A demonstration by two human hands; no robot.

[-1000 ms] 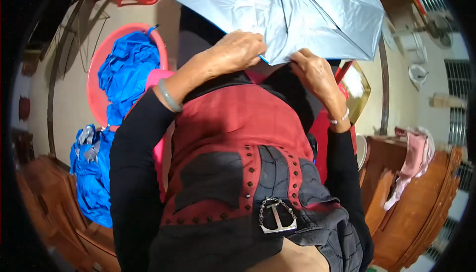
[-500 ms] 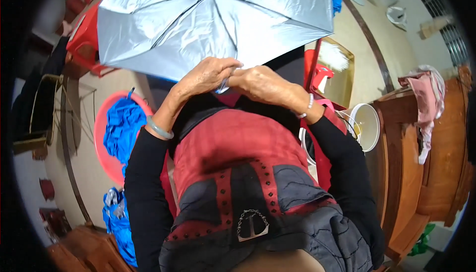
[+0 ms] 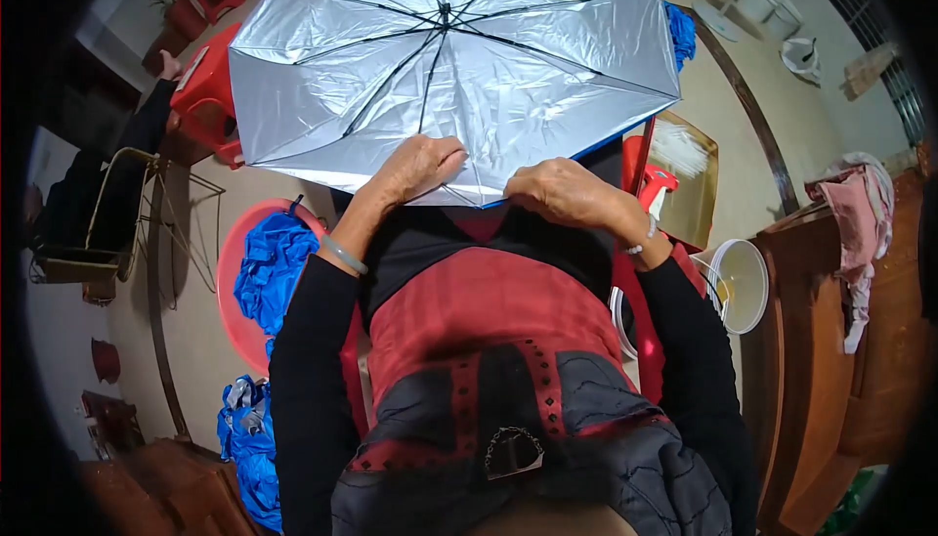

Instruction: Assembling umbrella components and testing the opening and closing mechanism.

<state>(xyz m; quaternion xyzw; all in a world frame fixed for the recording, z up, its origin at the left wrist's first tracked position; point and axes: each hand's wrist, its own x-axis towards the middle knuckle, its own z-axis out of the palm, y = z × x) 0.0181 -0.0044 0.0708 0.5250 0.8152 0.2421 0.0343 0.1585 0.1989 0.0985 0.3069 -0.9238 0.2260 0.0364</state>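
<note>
An umbrella canopy is spread before me with its silver inside toward me. Dark thin ribs fan out from a black hub, and a blue outer side peeks out along the near rim. My left hand is closed with curled fingers on the canopy close to its near edge, beside a rib. To the right of it, my right hand pinches the near rim of the fabric. The fingertips of both hands are partly hidden. Between the hands a short stretch of silver fabric hangs slightly loose.
At left, a pink basin holds blue fabric, with more blue fabric below. A red stool stands at far left. On the right are a gold-coloured tray with white strands, a white bucket and wooden furniture.
My hands, close together before, are now apart: the right one has moved right along the rim. The canopy shows slightly lower and farther right, as does the whole view.
</note>
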